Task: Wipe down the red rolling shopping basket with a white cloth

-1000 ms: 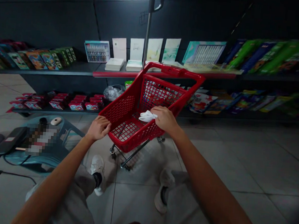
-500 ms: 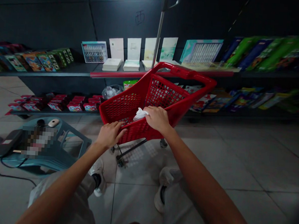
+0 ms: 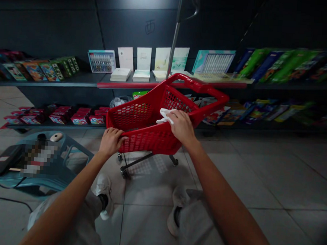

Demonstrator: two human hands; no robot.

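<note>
A red plastic shopping cart (image 3: 148, 136) stands in front of me, its handle at the far right and its wheels on the tiled floor. My left hand (image 3: 111, 141) grips the rim at the cart's near left corner, fingers curled over the edge. At the near rim farther right, my right hand (image 3: 182, 126) is closed on a white tissue (image 3: 165, 115), which sticks out over the inside of the basket. Its fingertips are partly hidden behind the knuckles.
Behind the cart runs a dark shelf with books (image 3: 141, 75), marker sets (image 3: 102, 61) and green and blue packs (image 3: 257, 63). Red boxes (image 3: 81, 116) line the lower shelf. At left, a blue-grey stool (image 3: 67, 142) carries a black device with a cable.
My right hand has moved right along the near rim with the tissue, more of which shows. My left hand has shifted left to the cart's corner. The cart sits slightly turned.
</note>
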